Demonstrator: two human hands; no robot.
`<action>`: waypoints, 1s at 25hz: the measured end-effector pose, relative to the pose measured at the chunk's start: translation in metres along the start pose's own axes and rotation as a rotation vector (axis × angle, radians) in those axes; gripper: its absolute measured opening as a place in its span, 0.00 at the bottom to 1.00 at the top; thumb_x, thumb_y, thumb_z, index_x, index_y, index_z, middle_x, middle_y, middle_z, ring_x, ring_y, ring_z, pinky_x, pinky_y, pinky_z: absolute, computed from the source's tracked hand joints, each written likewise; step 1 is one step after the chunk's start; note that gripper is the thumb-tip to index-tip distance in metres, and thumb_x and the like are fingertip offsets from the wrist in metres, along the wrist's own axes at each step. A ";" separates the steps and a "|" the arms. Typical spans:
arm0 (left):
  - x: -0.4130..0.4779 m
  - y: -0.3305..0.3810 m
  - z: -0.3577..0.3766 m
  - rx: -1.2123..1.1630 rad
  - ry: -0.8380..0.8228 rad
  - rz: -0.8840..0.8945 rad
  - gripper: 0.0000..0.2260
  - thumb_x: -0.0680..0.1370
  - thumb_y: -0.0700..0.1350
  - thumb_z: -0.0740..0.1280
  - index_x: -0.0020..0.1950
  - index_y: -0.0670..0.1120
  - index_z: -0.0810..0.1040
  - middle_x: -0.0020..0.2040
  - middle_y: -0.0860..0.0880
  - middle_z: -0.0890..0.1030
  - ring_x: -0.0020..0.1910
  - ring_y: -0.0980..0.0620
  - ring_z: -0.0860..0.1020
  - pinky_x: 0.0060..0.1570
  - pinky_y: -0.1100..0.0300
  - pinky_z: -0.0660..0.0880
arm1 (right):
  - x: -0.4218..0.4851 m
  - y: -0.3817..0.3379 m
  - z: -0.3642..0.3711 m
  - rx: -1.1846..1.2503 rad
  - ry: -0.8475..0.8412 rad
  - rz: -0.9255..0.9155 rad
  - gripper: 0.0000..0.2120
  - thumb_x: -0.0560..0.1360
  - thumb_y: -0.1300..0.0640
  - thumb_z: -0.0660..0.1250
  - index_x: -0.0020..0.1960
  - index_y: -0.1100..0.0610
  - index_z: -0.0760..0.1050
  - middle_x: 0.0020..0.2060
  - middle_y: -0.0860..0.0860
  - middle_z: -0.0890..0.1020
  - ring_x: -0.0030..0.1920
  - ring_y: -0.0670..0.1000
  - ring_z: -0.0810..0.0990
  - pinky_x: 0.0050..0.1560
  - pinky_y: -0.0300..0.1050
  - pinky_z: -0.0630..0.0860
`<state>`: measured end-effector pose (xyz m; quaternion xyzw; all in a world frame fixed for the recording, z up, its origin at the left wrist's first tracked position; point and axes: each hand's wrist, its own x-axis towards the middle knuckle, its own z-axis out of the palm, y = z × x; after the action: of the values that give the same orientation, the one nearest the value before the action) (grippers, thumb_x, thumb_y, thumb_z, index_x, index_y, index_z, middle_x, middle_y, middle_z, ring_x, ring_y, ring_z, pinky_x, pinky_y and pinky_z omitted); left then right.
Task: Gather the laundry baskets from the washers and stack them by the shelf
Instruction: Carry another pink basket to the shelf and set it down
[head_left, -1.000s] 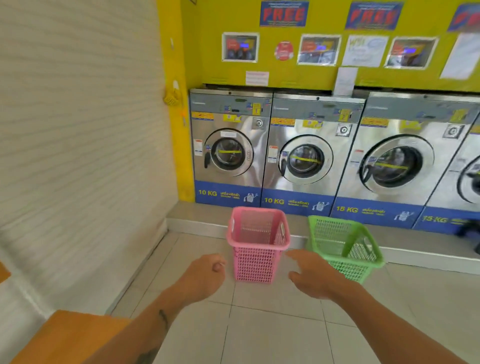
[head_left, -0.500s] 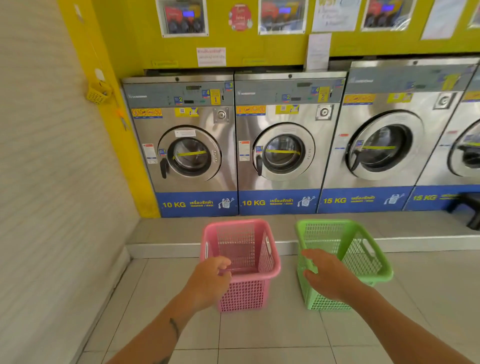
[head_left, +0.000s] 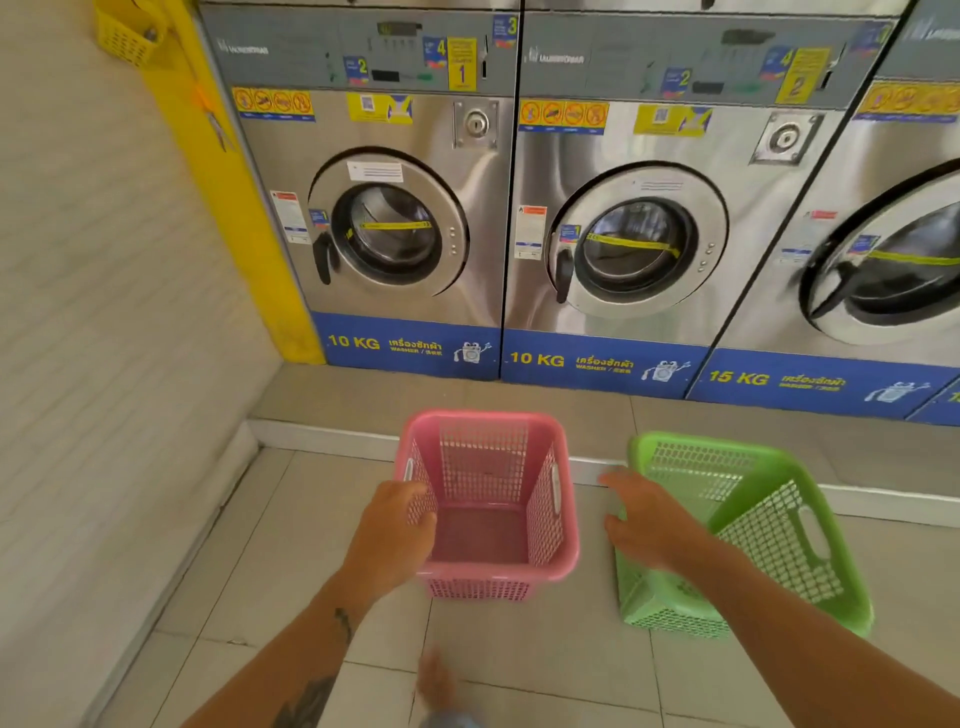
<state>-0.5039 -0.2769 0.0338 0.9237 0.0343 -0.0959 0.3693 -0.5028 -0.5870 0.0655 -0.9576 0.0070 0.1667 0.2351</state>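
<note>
An empty pink laundry basket (head_left: 483, 467) stands upright on the tiled floor in front of the washers. My left hand (head_left: 395, 535) covers its near-left corner, with the fingers curled over the rim. An empty green laundry basket (head_left: 769, 530) stands just to the right, tilted away to the right. My right hand (head_left: 649, 519) is at the green basket's left rim with its fingers spread, holding nothing.
Three steel front-loading washers (head_left: 395, 234) (head_left: 634, 249) (head_left: 883, 260) stand on a raised tiled step (head_left: 332, 441) right behind the baskets. A ribbed white wall (head_left: 104, 364) closes the left side. My foot (head_left: 436, 686) shows at the bottom edge.
I have come closer and now look further down. My left hand has moved onto the pink basket's near-left rim and my right hand has reached the green basket's left rim.
</note>
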 end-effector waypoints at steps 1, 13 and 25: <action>0.018 -0.007 0.005 0.012 -0.014 -0.025 0.14 0.76 0.50 0.61 0.62 0.51 0.73 0.61 0.52 0.73 0.57 0.52 0.76 0.50 0.54 0.82 | 0.017 0.002 0.003 -0.012 -0.028 0.014 0.29 0.74 0.56 0.63 0.74 0.54 0.63 0.73 0.55 0.67 0.72 0.55 0.66 0.72 0.53 0.64; 0.228 -0.094 0.056 0.475 -0.101 0.010 0.28 0.74 0.52 0.63 0.74 0.51 0.63 0.77 0.48 0.60 0.73 0.45 0.63 0.69 0.46 0.66 | 0.234 0.030 0.068 -0.030 -0.112 0.197 0.27 0.71 0.60 0.65 0.70 0.55 0.64 0.64 0.55 0.71 0.65 0.59 0.72 0.63 0.54 0.72; 0.323 -0.238 0.164 0.659 -0.097 -0.061 0.45 0.68 0.43 0.74 0.78 0.45 0.51 0.79 0.41 0.51 0.78 0.39 0.52 0.72 0.39 0.61 | 0.358 0.132 0.227 -0.434 -0.096 0.103 0.42 0.67 0.64 0.62 0.76 0.63 0.45 0.76 0.66 0.46 0.76 0.68 0.46 0.73 0.65 0.55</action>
<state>-0.2444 -0.2194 -0.3085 0.9864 0.0114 -0.1567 0.0489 -0.2486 -0.5783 -0.2984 -0.9751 0.0085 0.2213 0.0148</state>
